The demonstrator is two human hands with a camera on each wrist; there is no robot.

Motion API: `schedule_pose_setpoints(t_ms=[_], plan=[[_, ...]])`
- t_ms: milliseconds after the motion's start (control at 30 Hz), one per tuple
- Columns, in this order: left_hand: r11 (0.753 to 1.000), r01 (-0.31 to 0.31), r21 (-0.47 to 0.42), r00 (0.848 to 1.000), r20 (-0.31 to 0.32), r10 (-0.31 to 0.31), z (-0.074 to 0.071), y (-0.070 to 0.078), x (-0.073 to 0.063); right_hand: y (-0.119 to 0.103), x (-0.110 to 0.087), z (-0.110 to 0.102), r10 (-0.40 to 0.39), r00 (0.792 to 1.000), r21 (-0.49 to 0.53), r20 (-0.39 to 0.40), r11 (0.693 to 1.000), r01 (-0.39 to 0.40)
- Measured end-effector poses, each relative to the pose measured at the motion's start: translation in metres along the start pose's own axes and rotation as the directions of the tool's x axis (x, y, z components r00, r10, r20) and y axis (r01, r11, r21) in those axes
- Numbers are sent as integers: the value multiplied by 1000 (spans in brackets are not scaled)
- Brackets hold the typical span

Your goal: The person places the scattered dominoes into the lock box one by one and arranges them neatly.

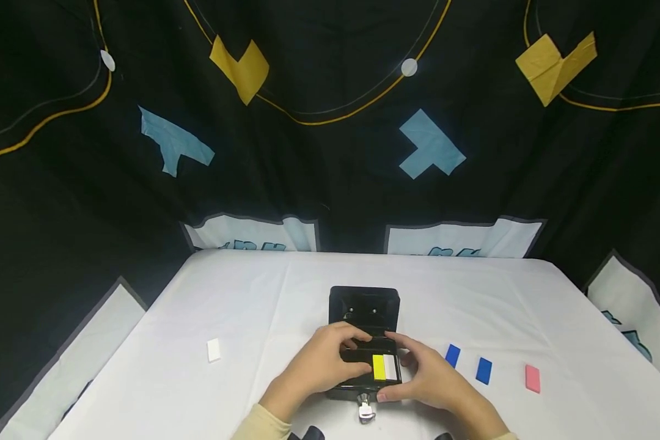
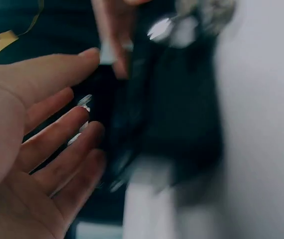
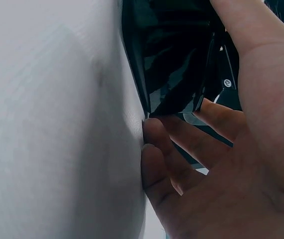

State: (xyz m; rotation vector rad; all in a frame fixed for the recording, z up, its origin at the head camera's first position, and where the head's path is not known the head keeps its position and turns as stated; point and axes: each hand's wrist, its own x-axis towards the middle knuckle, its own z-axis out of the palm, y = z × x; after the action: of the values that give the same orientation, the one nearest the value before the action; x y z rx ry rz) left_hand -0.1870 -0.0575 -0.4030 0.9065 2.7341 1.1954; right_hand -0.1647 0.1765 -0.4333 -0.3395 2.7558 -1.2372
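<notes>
A small black box (image 1: pixel 343 392) stands on the table with its lid (image 1: pixel 363 305) raised. A yellow block (image 1: pixel 378 368) and a white block (image 1: pixel 390 368) lie side by side in its right part. From its front hangs a silver lock piece (image 1: pixel 365 412). My left hand (image 1: pixel 330 359) hovers over the box's left side, fingers loosely bent; in the left wrist view that hand (image 2: pixel 47 134) holds nothing. The right hand (image 1: pixel 426 374) grips the box's right side, thumb at the front corner. Its fingers reach along the box's far end in the right wrist view.
Two blue blocks (image 1: pixel 453 355) (image 1: pixel 484 371) and a pink block (image 1: pixel 532 378) lie to the right of the box on the white table (image 1: pixel 242 293). A separate white block (image 1: pixel 213 350) lies at the left. A dark patterned cloth (image 1: pixel 330 183) hangs behind the table.
</notes>
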Motion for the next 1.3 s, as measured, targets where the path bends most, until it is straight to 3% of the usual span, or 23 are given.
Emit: schedule_pose_setpoints(t_ms=[200, 333, 500, 667, 833, 967, 1300], plan=[[999, 9, -53, 994, -106, -15, -46, -11, -23, -1, 0, 1, 33, 999, -10, -23, 999, -33], [993, 105, -53, 980, -166, -113, -73, -28, -45, -1, -1, 2, 51, 998, -3, -20, 999, -51], [974, 226, -1, 953, -206, -221, -104, -63, -70, -1, -3, 4, 74, 997, 6, -17, 997, -74], [922, 369, 116, 914, -224, -338, -129, -99, -95, -2, -3, 4, 72, 997, 5, -25, 997, -72], [854, 494, 160, 862, -220, -458, -140, -121, -115, -4, -1, 4, 54, 998, -5, -28, 999, -54], [827, 543, 145, 832, -223, -507, -141, -130, -122, -4, 0, 3, 46, 998, -13, -33, 999, -46], [831, 543, 122, 829, -237, -507, -139, -138, -125, -1, -1, 2, 40, 999, 19, -20, 999, -40]])
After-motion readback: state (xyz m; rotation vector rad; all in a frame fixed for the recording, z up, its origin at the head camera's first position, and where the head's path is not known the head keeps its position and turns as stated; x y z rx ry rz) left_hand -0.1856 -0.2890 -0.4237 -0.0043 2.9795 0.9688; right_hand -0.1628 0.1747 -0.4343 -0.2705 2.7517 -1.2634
